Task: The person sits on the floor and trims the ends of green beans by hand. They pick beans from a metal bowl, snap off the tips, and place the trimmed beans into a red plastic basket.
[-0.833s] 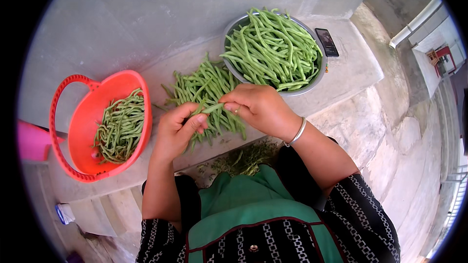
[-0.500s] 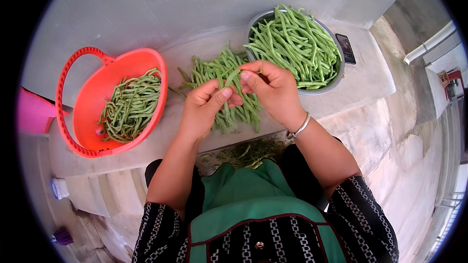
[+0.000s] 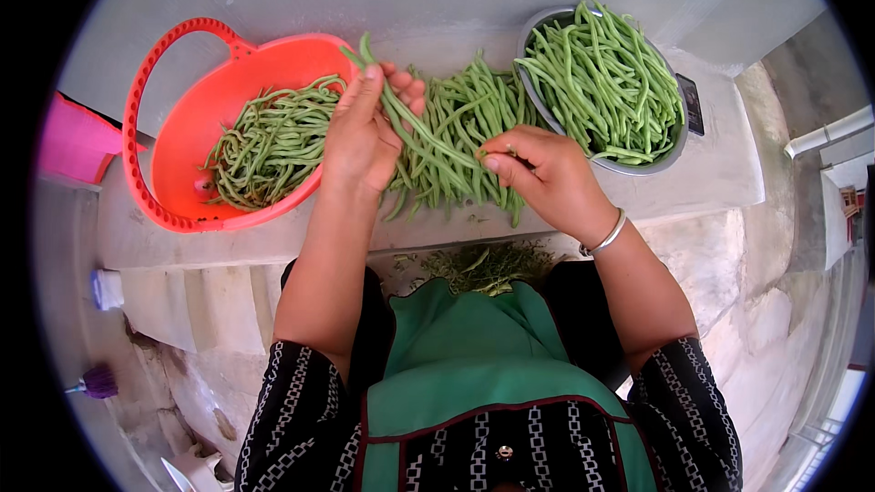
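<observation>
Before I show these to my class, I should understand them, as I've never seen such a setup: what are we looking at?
No machine here: these are a person's two bare hands. Every picture comes from a wide camera worn on the head, looking down, so straight edges bend near the rim. On the grey ledge stand a red basket with beans inside, a loose bean pile and a metal bowl heaped with more; a phone lies beside it. The left hand holds some long beans. The right hand pinches near their ends; exactly what it grips is too small to tell.
</observation>
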`<action>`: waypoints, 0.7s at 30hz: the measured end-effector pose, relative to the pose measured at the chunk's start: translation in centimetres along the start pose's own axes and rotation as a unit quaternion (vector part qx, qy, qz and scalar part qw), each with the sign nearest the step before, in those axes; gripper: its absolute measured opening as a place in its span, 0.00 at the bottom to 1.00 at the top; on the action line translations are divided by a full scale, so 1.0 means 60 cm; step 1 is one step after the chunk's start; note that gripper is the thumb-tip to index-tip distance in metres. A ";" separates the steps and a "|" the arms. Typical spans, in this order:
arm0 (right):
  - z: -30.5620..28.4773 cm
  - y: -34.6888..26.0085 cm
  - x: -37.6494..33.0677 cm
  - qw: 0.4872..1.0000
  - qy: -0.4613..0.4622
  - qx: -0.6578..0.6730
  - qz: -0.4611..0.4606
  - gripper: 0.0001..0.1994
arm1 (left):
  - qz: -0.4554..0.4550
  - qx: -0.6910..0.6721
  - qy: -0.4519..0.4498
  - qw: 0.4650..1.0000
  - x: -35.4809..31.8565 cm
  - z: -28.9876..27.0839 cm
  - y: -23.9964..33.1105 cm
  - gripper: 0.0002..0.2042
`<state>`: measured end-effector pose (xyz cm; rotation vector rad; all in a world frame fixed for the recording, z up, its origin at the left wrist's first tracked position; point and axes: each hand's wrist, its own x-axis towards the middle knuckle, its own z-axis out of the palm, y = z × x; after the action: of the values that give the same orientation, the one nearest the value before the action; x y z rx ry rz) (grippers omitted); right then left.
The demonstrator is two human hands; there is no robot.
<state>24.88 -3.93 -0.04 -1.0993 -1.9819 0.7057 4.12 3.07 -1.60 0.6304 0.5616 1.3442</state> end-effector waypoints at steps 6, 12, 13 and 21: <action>0.004 0.021 -0.034 0.936 -0.315 -0.158 0.004 0.11 | 0.026 -0.112 0.055 0.992 0.027 -0.043 0.048 0.10; 0.019 0.001 -0.005 0.986 -0.024 0.103 0.132 0.24 | 0.038 -0.097 0.104 0.989 0.025 -0.032 0.034 0.09; 0.026 -0.003 -0.002 0.976 0.008 0.154 0.154 0.25 | 0.040 -0.091 0.103 0.990 0.023 -0.027 0.028 0.09; 0.039 0.018 0.008 0.947 0.138 0.259 0.129 0.12 | -0.003 -0.070 0.078 0.994 0.004 -0.011 -0.007 0.10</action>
<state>23.29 -3.20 -2.03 -1.0657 -1.3188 1.0726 3.99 3.32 -2.38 0.4109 0.5896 1.4213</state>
